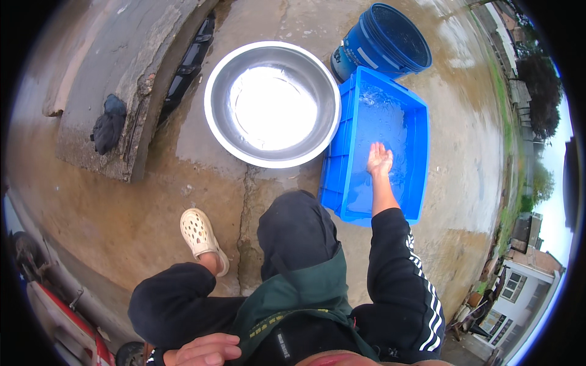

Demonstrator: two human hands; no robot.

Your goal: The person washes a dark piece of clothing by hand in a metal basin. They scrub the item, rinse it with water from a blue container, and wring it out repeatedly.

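A blue plastic crate [357, 174] stands on the ground to my front right, holding water with ripples and bubbles at its far end. My right hand [380, 159] is over the inside of this crate, palm partly turned up, with nothing in it. Whether its fingers touch the water is hard to tell. Low at the bottom edge, my left hand [208, 350] is near my thigh and the dark green apron [311, 279], also without anything in it. Left of the crate sits a wide stainless steel basin [274, 107], its bottom bright with glare.
Behind the crate stands a dark blue bucket [366, 45]. A concrete slab [123, 73] lies at the left, with a dark crumpled cloth [109, 126] on it. The concrete ground [201, 183] is wet and cracked. A red-and-white vehicle [75, 320] is at the lower left.
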